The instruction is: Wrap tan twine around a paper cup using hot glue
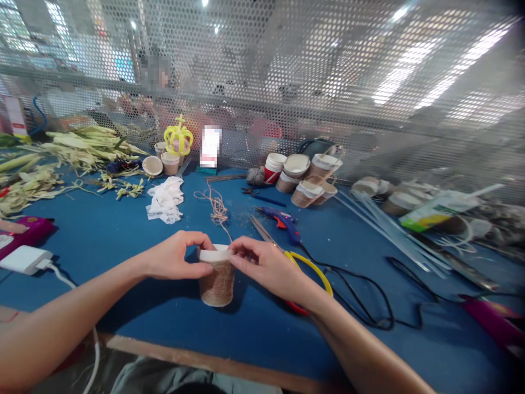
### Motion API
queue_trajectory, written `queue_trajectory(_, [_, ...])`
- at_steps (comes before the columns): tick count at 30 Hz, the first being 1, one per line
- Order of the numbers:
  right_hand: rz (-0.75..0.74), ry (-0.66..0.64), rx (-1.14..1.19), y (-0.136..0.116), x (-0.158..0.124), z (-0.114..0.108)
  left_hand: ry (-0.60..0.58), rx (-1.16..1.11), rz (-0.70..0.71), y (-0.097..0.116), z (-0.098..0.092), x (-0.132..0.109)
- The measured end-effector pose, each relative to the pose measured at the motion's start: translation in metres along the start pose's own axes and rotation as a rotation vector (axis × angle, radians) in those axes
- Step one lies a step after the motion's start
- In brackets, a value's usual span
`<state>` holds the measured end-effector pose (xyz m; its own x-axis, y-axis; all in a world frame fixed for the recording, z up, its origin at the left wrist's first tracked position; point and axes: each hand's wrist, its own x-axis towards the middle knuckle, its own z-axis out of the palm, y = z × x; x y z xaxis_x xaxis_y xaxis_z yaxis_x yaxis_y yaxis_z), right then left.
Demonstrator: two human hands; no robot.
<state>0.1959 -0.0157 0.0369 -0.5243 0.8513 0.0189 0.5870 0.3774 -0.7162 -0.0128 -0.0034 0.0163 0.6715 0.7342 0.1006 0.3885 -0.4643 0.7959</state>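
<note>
A paper cup (217, 277) wrapped most of the way up in brown twine stands on the blue table (123, 230), its white rim still bare. My left hand (176, 256) grips the cup's left side near the rim, fingers curled round it. My right hand (268, 262) pinches the twine against the cup's right rim. A loose strand of twine (217, 210) runs from the cup away across the table.
Scissors with yellow handles (314, 271) lie under my right wrist. A blue glue gun (285, 221) with a black cord (369, 306), glue sticks (385, 230), several cups (307, 178), a white cloth (166, 200), dried leaves (77, 145), a yellow crown (179, 139), a white charger (24, 258). A person sits behind the mesh screen.
</note>
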Motion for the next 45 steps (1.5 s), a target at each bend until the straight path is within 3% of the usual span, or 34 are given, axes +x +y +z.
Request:
queue_trajectory(5, [-0.004, 0.028, -0.006, 0.002, -0.001, 0.003, 0.050, 0.099, -0.059, 0.004, 0.010, 0.004])
queue_trajectory(11, [-0.079, 0.035, 0.059, 0.007, 0.000, 0.002, 0.028, -0.102, 0.005, 0.000, 0.011, 0.003])
queue_trajectory(17, [-0.016, 0.028, 0.087, 0.012, -0.001, 0.001, 0.010, -0.248, 0.034, -0.004, 0.011, 0.004])
queue_trajectory(26, [-0.021, 0.046, 0.007, 0.005, 0.001, 0.005, 0.026, 0.208, -0.069, 0.013, 0.008, 0.011])
queue_trajectory(29, [-0.038, 0.051, -0.066, 0.000, 0.002, 0.005, 0.012, 0.243, -0.079, 0.021, 0.008, 0.014])
queue_trajectory(39, [-0.164, 0.035, -0.248, -0.010, 0.024, -0.009, 0.038, -0.035, -0.200, 0.015, 0.000, 0.023])
queue_trajectory(45, [-0.132, 0.061, -0.107, -0.001, 0.045, -0.019, 0.076, -0.154, -0.171, 0.004, -0.009, 0.021])
